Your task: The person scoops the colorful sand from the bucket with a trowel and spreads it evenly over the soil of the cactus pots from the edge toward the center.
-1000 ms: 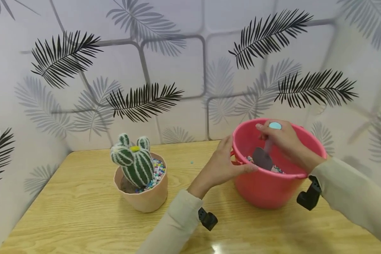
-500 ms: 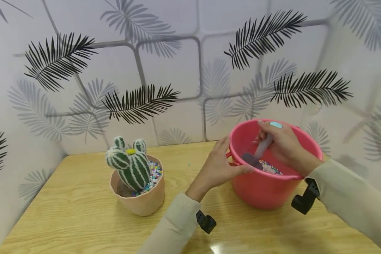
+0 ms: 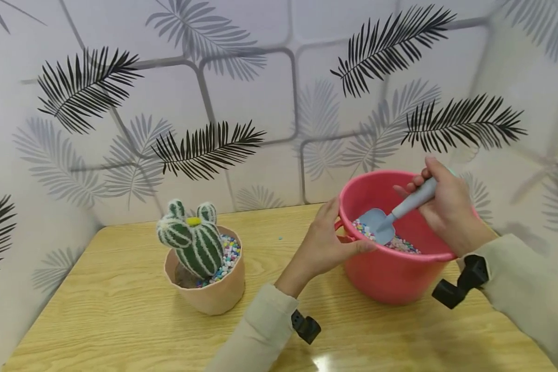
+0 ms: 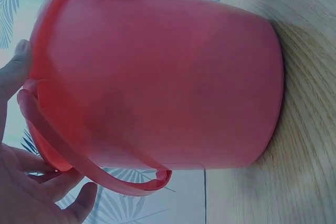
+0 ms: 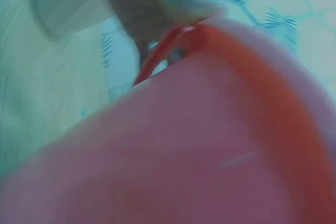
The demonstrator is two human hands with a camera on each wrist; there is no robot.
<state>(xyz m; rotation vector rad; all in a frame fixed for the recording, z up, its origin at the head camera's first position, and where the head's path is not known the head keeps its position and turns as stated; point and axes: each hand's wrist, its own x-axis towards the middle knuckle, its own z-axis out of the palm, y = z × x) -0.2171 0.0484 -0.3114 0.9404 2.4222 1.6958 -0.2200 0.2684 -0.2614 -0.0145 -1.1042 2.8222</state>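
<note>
A pink bucket (image 3: pixel 392 281) stands on the table at the right in the head view. My left hand (image 3: pixel 323 243) grips its left side by the rim, thumb on the near side. In the left wrist view the thumb and several fingers (image 4: pixel 60 184) lie about the rim beside the handle (image 4: pixel 68 150). My right hand (image 3: pixel 451 206) holds a small grey-blue trowel (image 3: pixel 411 200) by its handle, slanted down into the bucket. Its blade is at the left inner wall, among multicoloured pebbles (image 3: pixel 402 245). The blurred right wrist view shows the bucket wall (image 5: pixel 157 145) but not the trowel.
Left of the bucket stands a peach flowerpot (image 3: pixel 218 297) with a knitted-looking green cactus (image 3: pixel 200 253) and coloured pebbles (image 3: pixel 230 253) on one side. One tiny blue-green pebble (image 3: pixel 280 238) lies on the wooden table (image 3: pixel 116 305). A leaf-patterned wall (image 3: pixel 269 170) rises behind.
My right hand has moved right and up and tilted back, so the trowel slants lower and its blade's face shows with pebbles at it. My left hand has stayed on the rim.
</note>
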